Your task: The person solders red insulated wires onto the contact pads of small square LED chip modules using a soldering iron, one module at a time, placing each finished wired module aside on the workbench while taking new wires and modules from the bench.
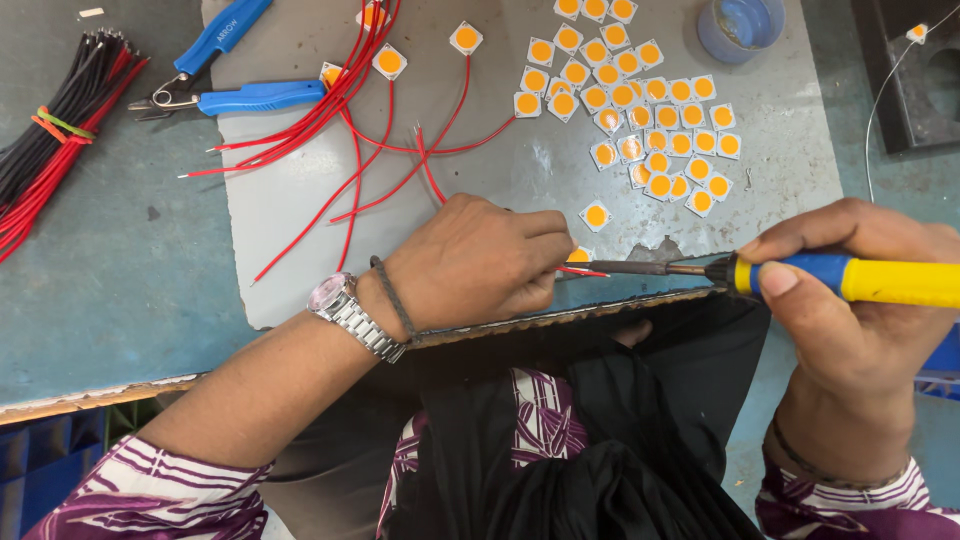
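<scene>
A grey board (300, 230) lies on a blue-green workbench (110, 290), soldering in hand at its near edge.

At the board's 1 o'clock spreads a cluster of square chips with orange discs (640, 120); at 11 o'clock loose red wires (350, 130) fan beside blue-handled pliers (235, 95). The left hand (470, 262), with a watch on its wrist, is closed, pinching a red wire end (583, 271) against one small chip (579, 256) at 6 o'clock. The right hand (850, 300) is clenched around a yellow and blue soldering iron (800, 275), its tip pointing to 9 o'clock and meeting that wire end.
</scene>
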A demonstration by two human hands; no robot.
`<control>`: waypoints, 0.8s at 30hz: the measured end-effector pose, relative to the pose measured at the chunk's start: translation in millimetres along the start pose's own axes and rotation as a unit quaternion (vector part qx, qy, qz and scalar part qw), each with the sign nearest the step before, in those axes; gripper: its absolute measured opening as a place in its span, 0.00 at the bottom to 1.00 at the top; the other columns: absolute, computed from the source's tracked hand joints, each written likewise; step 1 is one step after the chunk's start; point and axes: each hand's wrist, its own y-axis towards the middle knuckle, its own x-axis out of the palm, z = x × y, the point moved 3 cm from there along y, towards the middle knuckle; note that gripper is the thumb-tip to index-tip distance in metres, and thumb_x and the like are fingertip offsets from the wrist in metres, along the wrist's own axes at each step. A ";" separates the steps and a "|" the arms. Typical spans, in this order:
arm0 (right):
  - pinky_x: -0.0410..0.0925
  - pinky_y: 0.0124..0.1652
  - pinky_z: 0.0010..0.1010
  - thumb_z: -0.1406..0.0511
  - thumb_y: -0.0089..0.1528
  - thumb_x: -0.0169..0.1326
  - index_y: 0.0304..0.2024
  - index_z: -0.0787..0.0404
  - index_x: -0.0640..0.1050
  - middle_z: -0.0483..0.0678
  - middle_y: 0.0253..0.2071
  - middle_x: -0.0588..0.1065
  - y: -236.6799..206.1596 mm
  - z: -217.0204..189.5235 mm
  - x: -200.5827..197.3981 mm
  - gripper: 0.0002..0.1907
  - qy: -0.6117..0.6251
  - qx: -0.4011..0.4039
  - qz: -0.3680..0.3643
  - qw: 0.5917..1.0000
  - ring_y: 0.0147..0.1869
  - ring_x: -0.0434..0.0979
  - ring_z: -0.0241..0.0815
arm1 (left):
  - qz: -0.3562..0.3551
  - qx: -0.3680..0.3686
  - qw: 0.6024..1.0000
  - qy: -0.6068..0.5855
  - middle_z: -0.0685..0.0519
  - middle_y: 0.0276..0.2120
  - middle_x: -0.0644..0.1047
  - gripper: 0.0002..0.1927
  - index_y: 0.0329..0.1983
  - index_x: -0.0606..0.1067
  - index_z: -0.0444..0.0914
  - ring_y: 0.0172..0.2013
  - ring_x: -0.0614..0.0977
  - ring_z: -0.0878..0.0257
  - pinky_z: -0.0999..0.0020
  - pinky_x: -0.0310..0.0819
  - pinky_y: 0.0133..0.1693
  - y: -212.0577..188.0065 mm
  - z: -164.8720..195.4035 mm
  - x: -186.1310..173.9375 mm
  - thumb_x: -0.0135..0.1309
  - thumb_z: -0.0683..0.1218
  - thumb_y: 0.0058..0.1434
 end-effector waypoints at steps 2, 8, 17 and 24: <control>0.70 0.38 0.17 0.67 0.62 0.57 0.38 0.72 0.78 0.52 0.34 0.78 4.3 -3.4 0.5 0.10 -0.002 -0.001 -0.006 1.000 0.33 0.78 0.32 | -0.001 0.000 1.000 -0.001 0.54 0.34 0.76 0.05 0.34 0.74 0.37 0.24 0.77 0.51 0.55 0.68 0.26 0.4 -0.1 -0.4 0.54 0.43 0.56; 0.70 0.36 0.17 0.67 0.60 0.57 0.36 0.72 0.78 0.52 0.32 0.78 7.3 -8.5 0.6 0.10 -0.010 0.006 -0.029 1.000 0.31 0.78 0.33 | -0.002 -0.002 1.000 0.003 0.54 0.33 0.76 0.05 0.33 0.73 0.37 0.25 0.77 0.51 0.55 0.68 0.26 0.7 0.6 -0.9 0.54 0.43 0.56; 0.68 0.38 0.18 0.68 0.65 0.58 0.39 0.73 0.76 0.55 0.36 0.78 -9.5 2.7 -1.7 0.10 0.078 -0.005 0.023 0.997 0.33 0.75 0.35 | -0.002 -0.001 1.000 -0.011 0.54 0.33 0.76 0.04 0.33 0.73 0.37 0.24 0.77 0.51 0.55 0.68 0.25 1.1 -0.2 -1.2 0.53 0.42 0.56; 0.69 0.33 0.17 0.65 0.61 0.59 0.37 0.71 0.78 0.51 0.30 0.78 7.5 -0.3 0.8 0.11 -0.005 -0.022 -0.012 1.000 0.28 0.77 0.32 | 0.000 -0.002 1.000 -0.014 0.53 0.33 0.75 0.04 0.32 0.72 0.37 0.24 0.77 0.50 0.55 0.67 0.26 1.3 0.3 -1.3 0.53 0.42 0.56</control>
